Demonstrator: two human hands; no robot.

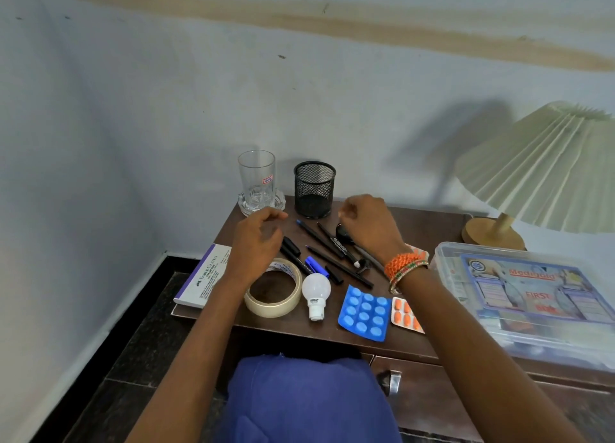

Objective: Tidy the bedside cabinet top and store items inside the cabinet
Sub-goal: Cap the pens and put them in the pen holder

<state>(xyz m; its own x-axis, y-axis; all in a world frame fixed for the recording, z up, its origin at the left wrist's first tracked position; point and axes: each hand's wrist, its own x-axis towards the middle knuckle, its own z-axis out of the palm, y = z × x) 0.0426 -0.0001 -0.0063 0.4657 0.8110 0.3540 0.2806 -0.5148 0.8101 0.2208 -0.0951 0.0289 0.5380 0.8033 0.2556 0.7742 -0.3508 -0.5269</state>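
Note:
On the dark wooden cabinet top point(432, 223) lie several black pens and markers point(332, 246), a roll of masking tape point(273, 289), a white bulb point(316, 293), a blue blister pack point(365, 313) and an orange one point(404, 314). An empty black mesh pen holder point(314, 188) and a clear glass point(257, 180) stand at the back. My left hand point(256, 239) hovers over the markers' left end, fingers loosely curled, holding nothing. My right hand point(369, 224) hangs above the pens beside the holder, fingers bent, nothing visible in it.
A white stamp-pad box point(203, 276) overhangs the left edge. A clear plastic first-aid box point(529, 296) fills the right side, behind it a lamp point(545, 173) with a pleated shade. A drawer handle point(391, 381) shows on the cabinet front. The wall is close behind.

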